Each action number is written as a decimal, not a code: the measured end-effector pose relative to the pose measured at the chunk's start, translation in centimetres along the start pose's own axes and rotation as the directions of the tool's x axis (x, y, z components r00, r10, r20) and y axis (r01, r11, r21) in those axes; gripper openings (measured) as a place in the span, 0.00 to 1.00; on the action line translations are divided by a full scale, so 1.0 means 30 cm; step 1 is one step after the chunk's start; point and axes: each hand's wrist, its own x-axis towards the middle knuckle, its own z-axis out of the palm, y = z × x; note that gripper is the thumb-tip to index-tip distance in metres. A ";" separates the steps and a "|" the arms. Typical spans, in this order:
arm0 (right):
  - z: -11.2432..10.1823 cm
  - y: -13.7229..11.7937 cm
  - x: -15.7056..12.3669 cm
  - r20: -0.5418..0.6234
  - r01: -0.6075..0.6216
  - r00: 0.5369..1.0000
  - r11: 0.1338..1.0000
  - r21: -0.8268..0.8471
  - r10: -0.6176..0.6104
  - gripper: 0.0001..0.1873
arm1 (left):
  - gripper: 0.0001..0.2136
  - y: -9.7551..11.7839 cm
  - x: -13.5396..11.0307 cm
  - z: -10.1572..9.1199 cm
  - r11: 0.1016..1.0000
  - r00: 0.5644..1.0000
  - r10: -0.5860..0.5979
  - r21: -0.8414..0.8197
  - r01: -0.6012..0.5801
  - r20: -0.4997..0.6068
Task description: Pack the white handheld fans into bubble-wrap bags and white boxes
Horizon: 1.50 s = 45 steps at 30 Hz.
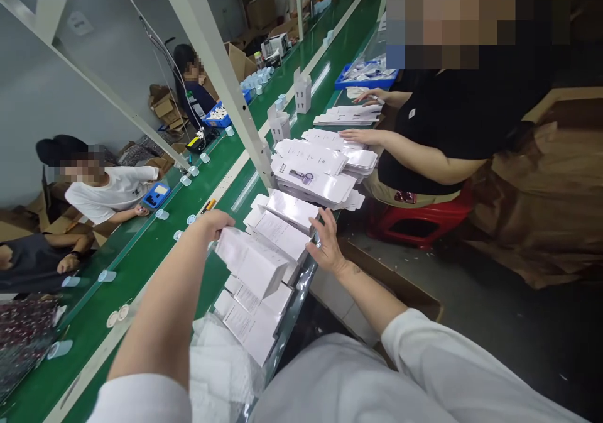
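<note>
My left hand (217, 223) grips the far end of a white carton (252, 258), which is tilted above other cartons. Part of its fingers is hidden behind the carton. My right hand (327, 242) has its fingers apart at the near end of another white box (293, 210), and its fingertips are close to or touching that end. Between the hands lies a printed white carton (277, 233). Below the held one, more flat printed cartons (252, 325) lie along the bench edge.
A stack of flat cartons (313, 178) lies ahead, beside a white post (235, 90). Two upright cartons (302, 91) stand on the green belt (155, 247). Clear plastic bags (223, 373) lie near me. A co-worker's hand (362, 136) rests on cartons at right; others sit across the belt.
</note>
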 end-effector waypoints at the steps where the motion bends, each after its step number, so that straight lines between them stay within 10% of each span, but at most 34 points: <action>1: -0.006 -0.005 0.004 0.037 0.050 0.998 0.998 -0.027 -0.049 0.34 | 0.11 -0.020 -0.009 -0.029 0.999 0.999 -0.044 0.025 0.044 0.003; 5: -0.005 -0.003 0.046 0.160 0.041 0.987 0.992 -0.123 -0.021 0.28 | 0.11 -0.086 -0.036 -0.045 0.979 0.980 -0.197 0.051 0.198 -0.014; 11: 0.009 -0.008 0.071 0.114 -0.009 0.993 0.986 -0.165 0.028 0.23 | 0.13 -0.048 0.013 0.136 0.982 0.982 -0.186 -0.038 0.184 -0.037; 16: -0.018 0.013 0.050 0.014 -0.060 0.998 0.995 -0.079 0.061 0.25 | 0.16 0.007 0.031 0.180 0.993 0.996 -0.092 -0.071 0.093 0.008; 21: -0.024 0.079 0.076 0.052 -0.353 0.935 0.904 0.243 0.351 0.35 | 0.24 -0.068 -0.099 0.105 0.984 0.985 0.173 0.033 -0.173 0.012; 25: 0.001 0.081 0.116 0.136 -0.477 0.878 0.811 0.337 0.460 0.41 | 0.41 -0.263 -0.233 0.177 0.748 0.801 0.574 0.290 -0.597 0.171; 32: 0.052 0.033 0.134 0.016 -0.558 0.816 0.781 0.282 0.577 0.36 | 0.41 -0.477 -0.244 0.515 0.427 0.614 0.774 0.590 -0.685 0.152; 36: -0.009 0.019 0.135 -0.212 -0.445 0.838 0.855 0.265 0.502 0.29 | 0.45 -0.601 -0.307 0.439 0.434 0.535 0.841 0.491 -0.755 0.078; 39: -0.070 -0.112 0.074 -0.364 -0.073 0.922 0.983 0.169 0.131 0.19 | 0.36 -0.796 -0.388 0.294 0.619 0.648 0.759 0.377 -0.689 -0.062; 42: -0.079 -0.305 -0.037 -0.062 0.223 0.975 0.915 0.336 -0.215 0.13 | 0.28 -1.025 -0.483 0.197 0.892 0.849 0.453 0.156 -0.425 -0.274; 45: 0.021 -0.448 -0.148 0.375 0.244 0.796 0.818 0.521 -0.476 0.13 | 0.18 -1.273 -0.534 0.075 0.988 0.927 0.042 -0.124 -0.095 -0.373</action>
